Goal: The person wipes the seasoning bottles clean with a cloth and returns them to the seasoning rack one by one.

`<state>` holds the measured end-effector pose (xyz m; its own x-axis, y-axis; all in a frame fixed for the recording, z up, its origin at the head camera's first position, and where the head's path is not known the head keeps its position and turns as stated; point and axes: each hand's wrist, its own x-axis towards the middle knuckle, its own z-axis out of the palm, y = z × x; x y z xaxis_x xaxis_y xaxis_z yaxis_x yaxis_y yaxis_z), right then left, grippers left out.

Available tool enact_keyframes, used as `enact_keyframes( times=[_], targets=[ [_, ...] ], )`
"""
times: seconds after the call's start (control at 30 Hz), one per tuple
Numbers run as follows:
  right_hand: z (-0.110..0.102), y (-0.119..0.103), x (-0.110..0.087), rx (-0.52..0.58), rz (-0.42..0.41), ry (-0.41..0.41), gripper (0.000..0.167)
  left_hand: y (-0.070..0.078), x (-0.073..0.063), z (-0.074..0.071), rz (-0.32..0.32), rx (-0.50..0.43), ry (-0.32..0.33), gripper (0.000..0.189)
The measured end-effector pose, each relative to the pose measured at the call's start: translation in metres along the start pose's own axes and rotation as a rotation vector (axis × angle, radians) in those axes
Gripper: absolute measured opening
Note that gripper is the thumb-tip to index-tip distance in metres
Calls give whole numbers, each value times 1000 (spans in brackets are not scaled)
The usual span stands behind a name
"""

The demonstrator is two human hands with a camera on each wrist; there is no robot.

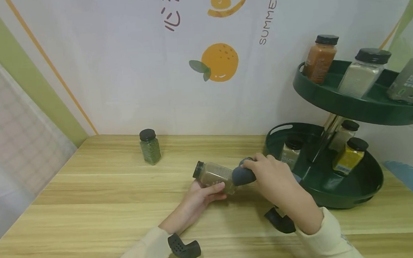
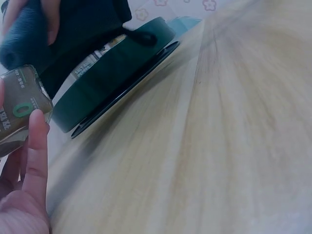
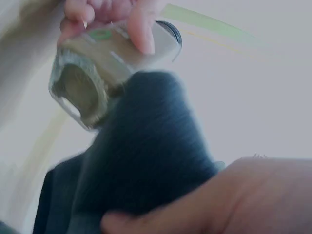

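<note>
My left hand (image 1: 197, 197) grips a clear spice jar (image 1: 215, 173) with a black lid and brownish powder inside. The jar lies tilted over the wooden table, its lid toward the left and its base toward my right hand (image 1: 272, 176). That hand holds a bunched dark blue cloth (image 1: 243, 175), which overlaps the base end of the jar in the head view. Seen from the right wrist, the cloth (image 3: 146, 146) comes right up to the jar's side near the base. A green mark shows on the jar's label (image 2: 22, 109) in the left wrist view.
A dark green two-tier rack (image 1: 341, 201) stands at the right, with several spice jars on both tiers. Behind and left on the table, a jar of green herbs (image 1: 151, 148) stands upright. A printed white curtain (image 1: 134, 70) hangs along the back edge.
</note>
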<state>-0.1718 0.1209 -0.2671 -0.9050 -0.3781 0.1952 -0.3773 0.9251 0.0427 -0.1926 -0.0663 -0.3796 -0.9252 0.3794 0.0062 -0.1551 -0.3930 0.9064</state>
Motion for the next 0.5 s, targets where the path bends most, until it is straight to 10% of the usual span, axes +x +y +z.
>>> enact_keyframes(
  times=[0.3, 0.5],
  targets=[
    [8, -5, 4, 202, -59, 200, 59, -2, 1, -1, 18, 51, -55, 57],
    [22, -19, 7, 202, -188, 157, 57, -4, 1, 0, 36, 128, -87, 63]
  ],
)
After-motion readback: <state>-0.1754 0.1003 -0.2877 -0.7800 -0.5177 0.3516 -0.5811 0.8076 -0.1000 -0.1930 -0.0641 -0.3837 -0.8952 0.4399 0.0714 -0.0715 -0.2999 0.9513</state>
